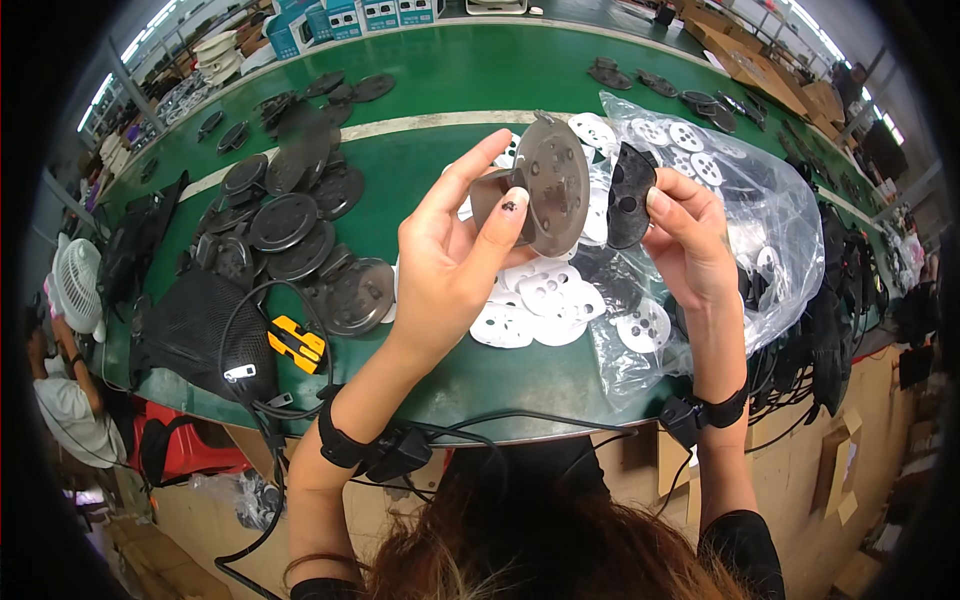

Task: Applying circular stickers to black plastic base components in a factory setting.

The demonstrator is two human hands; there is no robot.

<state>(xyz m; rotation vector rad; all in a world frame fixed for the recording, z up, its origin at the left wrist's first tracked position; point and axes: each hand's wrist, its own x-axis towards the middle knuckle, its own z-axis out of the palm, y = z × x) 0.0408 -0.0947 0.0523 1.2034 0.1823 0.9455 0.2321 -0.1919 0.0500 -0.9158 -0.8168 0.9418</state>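
My left hand (440,265) grips a dark grey round disc (556,190) by the block-like mount on its back, with the thumb across the mount. The disc stands upright, its face with small raised spots and holes turned to the right. Close beside it, my right hand (695,245) pinches a thin black pad (627,200) with holes between thumb and fingers; the pad looks folded or half-moon shaped. A small gap separates pad and disc. Below both hands lie several white oval liners (545,305) with holes. More white liners are in a clear plastic bag (785,215) on the right.
Dark discs (290,222) are heaped on the green table (470,395) at left. A black mesh pouch (200,330), a yellow-and-black object (297,345) and cables (500,415) lie near the front edge. More dark parts (720,105) lie further back. Another person (75,410) is at far left.
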